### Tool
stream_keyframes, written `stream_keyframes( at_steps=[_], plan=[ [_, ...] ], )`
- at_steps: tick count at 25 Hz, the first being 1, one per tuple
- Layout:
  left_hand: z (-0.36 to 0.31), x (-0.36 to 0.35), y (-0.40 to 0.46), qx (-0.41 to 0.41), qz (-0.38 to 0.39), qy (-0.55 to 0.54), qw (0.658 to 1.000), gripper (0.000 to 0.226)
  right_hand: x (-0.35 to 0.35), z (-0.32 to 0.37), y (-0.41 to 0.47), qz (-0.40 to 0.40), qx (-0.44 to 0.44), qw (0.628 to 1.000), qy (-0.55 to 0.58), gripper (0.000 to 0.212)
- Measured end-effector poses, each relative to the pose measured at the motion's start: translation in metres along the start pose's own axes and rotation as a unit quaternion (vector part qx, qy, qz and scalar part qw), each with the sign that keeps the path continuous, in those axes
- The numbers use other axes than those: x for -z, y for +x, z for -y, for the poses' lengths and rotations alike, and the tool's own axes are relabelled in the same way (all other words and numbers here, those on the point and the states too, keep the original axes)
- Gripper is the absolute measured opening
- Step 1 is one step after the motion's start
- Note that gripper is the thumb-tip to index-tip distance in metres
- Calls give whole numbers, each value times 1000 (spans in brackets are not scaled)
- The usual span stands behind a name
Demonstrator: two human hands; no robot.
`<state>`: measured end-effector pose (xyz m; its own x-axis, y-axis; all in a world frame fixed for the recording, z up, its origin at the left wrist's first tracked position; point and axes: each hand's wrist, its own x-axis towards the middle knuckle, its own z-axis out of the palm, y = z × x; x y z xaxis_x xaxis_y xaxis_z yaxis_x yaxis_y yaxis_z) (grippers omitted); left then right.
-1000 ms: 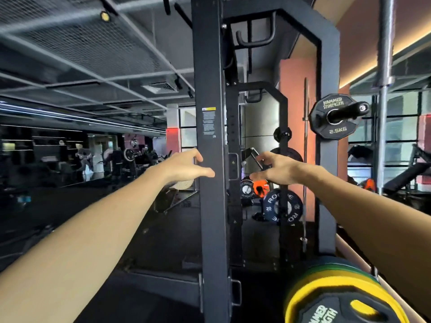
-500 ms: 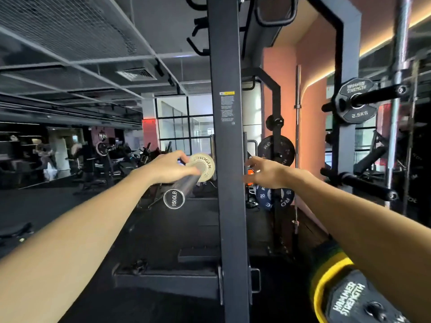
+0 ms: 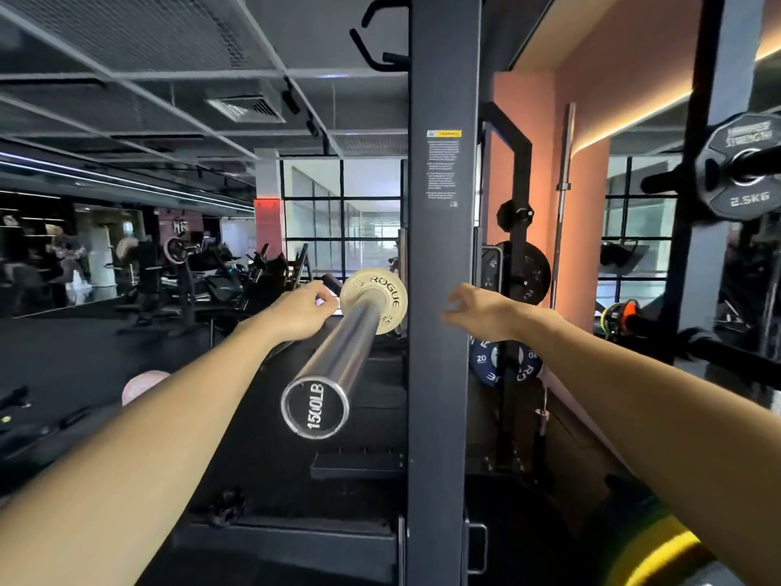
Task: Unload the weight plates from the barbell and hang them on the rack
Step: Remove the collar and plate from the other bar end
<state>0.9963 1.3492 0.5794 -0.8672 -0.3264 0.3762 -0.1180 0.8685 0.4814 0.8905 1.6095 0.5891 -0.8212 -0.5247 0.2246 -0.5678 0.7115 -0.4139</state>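
Head view, gym floor: at centre left of the frame, the left hand (image 3: 302,313) reaches to the left rim of a small cream plate (image 3: 374,299) marked ROGUE, fingers curled at its edge; whether they pinch it or merely touch it is hard to tell, as the fingertips are hidden behind the plate. That plate sits on the chrome barbell sleeve (image 3: 342,353), which points toward the camera and ends in a cap reading 1500LB at lower centre. Just right of it, the dark rack upright (image 3: 441,332) runs the full height of the frame and covers the plate's right edge. At centre right, the right hand (image 3: 479,315) hangs free beside the upright with fingers loosely curled, holding nothing. Behind its forearm, a blue plate (image 3: 486,365) marked 20 is partly hidden. At the far right edge, a black 2.5KG plate (image 3: 737,171) hangs on a rack peg, blurred and cut off. A yellow-rimmed plate (image 3: 667,556) is cropped at the lower right corner.
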Motion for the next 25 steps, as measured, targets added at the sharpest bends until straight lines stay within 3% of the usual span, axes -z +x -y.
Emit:
stream_keyframes(
  at_steps=[7, 11, 14, 17, 25],
  plan=[
    [39, -46, 99, 13, 4, -27, 1000, 43, -27, -3, 103, -8, -9, 1000, -19, 53],
    [48, -69, 134, -8, 0, -71, 997, 37, -53, 1, 142, -6, -13, 1000, 15, 57],
    [46, -79, 149, -6, -20, -94, 995, 34, -67, 9, 161, -32, 7, 999, 31, 27],
    [45, -82, 151, 13, -45, -102, 994, 26, -71, 17, 163, -66, 2, 995, 69, 15],
    [34, -59, 92, 19, -36, -84, 996, 23, -62, 35, 101, -37, 2, 986, 163, 12]
  ],
)
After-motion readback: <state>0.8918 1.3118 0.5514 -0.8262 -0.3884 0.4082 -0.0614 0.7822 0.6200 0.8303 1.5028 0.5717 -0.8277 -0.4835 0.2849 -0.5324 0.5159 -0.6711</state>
